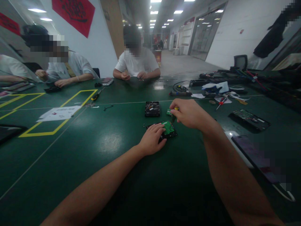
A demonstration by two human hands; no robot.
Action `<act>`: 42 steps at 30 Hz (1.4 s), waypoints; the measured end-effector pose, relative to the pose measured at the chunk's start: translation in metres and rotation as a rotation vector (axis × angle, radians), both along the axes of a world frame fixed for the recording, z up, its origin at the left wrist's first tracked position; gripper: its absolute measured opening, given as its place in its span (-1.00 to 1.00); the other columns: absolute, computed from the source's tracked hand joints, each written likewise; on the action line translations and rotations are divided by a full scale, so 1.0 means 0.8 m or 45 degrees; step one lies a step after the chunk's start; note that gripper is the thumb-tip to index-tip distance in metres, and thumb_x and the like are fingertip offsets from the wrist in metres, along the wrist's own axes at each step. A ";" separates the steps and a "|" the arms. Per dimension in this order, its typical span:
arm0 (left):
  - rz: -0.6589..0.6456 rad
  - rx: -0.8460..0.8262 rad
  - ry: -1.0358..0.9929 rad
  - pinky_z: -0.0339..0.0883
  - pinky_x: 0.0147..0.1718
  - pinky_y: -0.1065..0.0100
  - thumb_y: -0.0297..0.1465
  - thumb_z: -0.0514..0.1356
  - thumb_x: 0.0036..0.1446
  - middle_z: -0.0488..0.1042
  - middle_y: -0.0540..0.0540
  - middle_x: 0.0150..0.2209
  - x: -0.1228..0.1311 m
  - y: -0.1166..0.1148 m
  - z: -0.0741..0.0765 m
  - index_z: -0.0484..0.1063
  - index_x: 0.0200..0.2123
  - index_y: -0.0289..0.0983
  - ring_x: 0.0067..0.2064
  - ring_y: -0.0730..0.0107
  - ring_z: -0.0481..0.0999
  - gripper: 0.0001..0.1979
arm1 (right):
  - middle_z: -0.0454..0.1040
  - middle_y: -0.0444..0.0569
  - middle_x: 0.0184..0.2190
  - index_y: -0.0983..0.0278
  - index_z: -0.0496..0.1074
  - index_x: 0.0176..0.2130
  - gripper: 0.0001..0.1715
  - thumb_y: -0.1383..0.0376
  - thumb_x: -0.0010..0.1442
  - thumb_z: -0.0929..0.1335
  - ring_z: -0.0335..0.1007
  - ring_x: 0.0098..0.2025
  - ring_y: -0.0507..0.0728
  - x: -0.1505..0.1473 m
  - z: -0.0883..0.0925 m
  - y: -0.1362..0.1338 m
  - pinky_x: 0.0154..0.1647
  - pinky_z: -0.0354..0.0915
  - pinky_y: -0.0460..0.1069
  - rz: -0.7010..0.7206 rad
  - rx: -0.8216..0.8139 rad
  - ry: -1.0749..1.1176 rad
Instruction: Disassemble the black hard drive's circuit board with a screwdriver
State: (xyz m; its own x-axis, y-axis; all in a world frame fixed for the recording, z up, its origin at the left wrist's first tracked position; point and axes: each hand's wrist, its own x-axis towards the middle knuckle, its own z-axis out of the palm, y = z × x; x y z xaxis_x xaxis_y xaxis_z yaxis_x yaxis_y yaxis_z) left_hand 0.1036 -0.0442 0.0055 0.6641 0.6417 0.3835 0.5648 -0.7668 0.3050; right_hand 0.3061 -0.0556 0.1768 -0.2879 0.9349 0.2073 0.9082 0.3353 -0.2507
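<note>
A green tabletop spreads out in front of me, with yellow tape marking outlines on its left side. Across it sits a person in a white top, both hands raised in front of them; another person sits farther left, bent over something dark.

A white sheet of paper lies over the tape. On my right, a phone rests partly over a white object.

My left hand lies over the left part of a hard drive, fingers laid out flat and thumb apart at the near edge. The drive is on the tabletop right before me, its green board facing up. My right hand pinches a screwdriver with some yellow on its handle, its shaft angled down toward that board; I cannot tell whether the tip touches.

A second hard drive lies just beyond, and a third well to the right. A small circuit board sits beside my right fingertips, and tiny bits lie just left of the first drive.
</note>
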 end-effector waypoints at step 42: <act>0.000 0.017 0.002 0.14 0.39 -0.13 -0.25 0.23 0.28 0.38 -0.28 0.32 0.000 0.000 -0.002 0.37 0.19 -0.26 0.39 -0.03 0.29 -0.55 | 0.65 0.02 -0.28 0.27 0.53 -0.15 -0.85 0.30 0.37 0.34 0.54 -0.26 0.15 -0.005 -0.001 -0.002 -0.21 0.27 -0.01 0.047 -0.011 -0.010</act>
State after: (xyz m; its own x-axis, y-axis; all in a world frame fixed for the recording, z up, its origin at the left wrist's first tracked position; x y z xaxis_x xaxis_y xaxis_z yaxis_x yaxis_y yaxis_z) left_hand 0.1034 -0.0439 0.0040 0.6649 0.6366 0.3907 0.5653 -0.7708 0.2938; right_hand 0.3024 -0.0572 0.1758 -0.3238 0.9254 0.1967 0.8971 0.3664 -0.2470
